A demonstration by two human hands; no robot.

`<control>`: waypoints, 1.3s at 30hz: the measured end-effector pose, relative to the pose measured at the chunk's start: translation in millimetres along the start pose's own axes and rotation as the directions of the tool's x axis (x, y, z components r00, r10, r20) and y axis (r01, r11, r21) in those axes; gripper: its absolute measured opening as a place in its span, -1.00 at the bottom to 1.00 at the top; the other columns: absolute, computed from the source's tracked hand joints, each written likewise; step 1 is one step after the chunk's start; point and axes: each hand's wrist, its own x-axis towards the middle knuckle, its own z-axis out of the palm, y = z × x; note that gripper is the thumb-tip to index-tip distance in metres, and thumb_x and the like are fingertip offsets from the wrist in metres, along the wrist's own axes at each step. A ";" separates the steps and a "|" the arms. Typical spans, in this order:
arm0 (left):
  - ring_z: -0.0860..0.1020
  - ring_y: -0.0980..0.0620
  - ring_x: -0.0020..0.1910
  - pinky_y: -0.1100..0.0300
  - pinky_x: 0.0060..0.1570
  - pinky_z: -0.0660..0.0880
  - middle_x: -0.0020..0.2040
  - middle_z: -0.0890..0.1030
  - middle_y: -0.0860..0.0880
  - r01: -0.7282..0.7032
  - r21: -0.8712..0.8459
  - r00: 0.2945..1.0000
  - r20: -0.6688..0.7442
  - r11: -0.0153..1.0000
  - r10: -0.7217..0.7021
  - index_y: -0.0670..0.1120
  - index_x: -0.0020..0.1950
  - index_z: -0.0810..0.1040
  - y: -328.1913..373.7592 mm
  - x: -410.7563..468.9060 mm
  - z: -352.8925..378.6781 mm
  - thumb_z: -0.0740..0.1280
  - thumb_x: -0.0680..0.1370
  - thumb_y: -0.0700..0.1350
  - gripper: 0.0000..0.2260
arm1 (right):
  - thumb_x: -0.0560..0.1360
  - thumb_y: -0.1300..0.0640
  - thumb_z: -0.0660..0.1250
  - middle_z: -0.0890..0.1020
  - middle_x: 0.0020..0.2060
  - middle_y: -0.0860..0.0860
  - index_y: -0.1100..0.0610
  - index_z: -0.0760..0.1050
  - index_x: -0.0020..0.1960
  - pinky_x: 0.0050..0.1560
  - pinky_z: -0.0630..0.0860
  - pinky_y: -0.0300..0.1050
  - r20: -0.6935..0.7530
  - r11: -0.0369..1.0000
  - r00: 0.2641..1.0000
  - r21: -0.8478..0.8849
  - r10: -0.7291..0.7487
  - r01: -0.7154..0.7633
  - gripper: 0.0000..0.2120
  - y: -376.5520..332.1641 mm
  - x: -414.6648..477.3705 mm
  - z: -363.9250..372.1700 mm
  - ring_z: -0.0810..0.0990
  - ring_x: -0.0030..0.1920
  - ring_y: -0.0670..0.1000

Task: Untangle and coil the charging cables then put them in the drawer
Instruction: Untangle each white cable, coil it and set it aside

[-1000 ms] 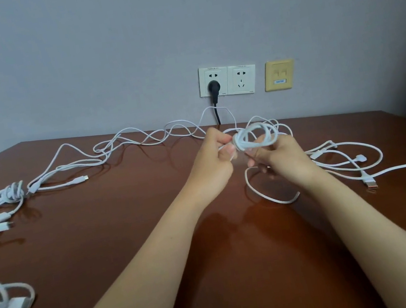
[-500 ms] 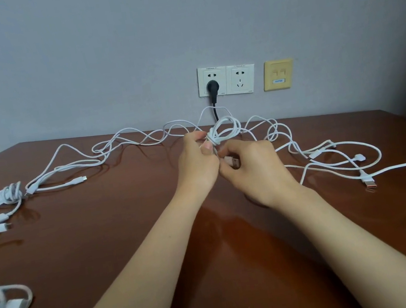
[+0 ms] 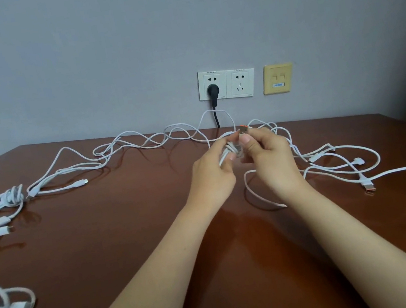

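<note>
While the small coil point(image 3: 232, 150) is clamped in the left hand point(image 3: 212, 176) above the table point(image 3: 129, 233), the plug end point(image 3: 243, 131), pinched by the right hand point(image 3: 270, 158), is best wound tight round it and tucked.

A glossy reddish-brown wooden counter point(image 3: 131, 246) fills the lower half of the view, its far edge meeting a plain pale grey wall point(image 3: 124, 46). At about 12 o'clock on the wall, just above the counter's far edge, sits a white double wall socket point(image 3: 244, 78). A round black plug point(image 3: 211, 90) is in its left half, and its black cord point(image 3: 215, 116) drops straight down behind the counter. Just beside the socket, toward 1 o'clock, is a square yellowish wall plate point(image 3: 278, 78) with a small blue label point(image 3: 278, 85).
</note>
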 end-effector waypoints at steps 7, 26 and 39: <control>0.54 0.01 0.08 0.34 -0.02 0.36 0.08 0.58 -0.02 0.080 -0.066 0.997 0.030 0.995 -0.078 -0.10 0.19 0.46 -3.0 1.7 0.9 0.27 0.50 -0.30 -0.72 | 0.51 0.27 0.30 0.64 -0.27 0.10 0.00 0.56 -0.21 0.09 0.54 0.10 -0.047 0.981 0.991 0.154 0.128 -0.119 -0.78 -2.9 -2.8 0.8 0.57 -0.19 0.04; 0.54 0.14 -0.13 0.33 -0.14 0.50 -0.08 0.57 0.03 0.216 -0.647 0.976 0.145 0.731 -0.160 -0.11 0.08 0.45 13.4 2.1 -2.1 0.23 0.36 -0.60 -0.53 | 0.42 0.38 0.34 0.53 -0.44 0.03 0.21 0.50 -0.31 -0.30 0.48 -0.24 -0.058 0.933 0.978 0.317 0.201 -0.172 -0.83 -4.6 3.8 -2.1 0.48 -0.43 -0.13; 0.58 0.02 -0.20 0.19 -0.08 0.55 -0.19 0.61 -0.08 0.247 -0.702 0.969 0.158 0.668 -0.191 -0.08 -0.10 0.55 21.0 0.8 -6.4 0.19 0.44 -0.45 -0.70 | 0.36 0.29 0.40 0.51 -0.48 0.01 0.14 0.49 -0.39 -0.28 0.45 -0.16 -0.143 0.984 0.979 0.120 0.147 -0.130 -0.81 -4.4 4.7 -3.1 0.46 -0.42 -0.05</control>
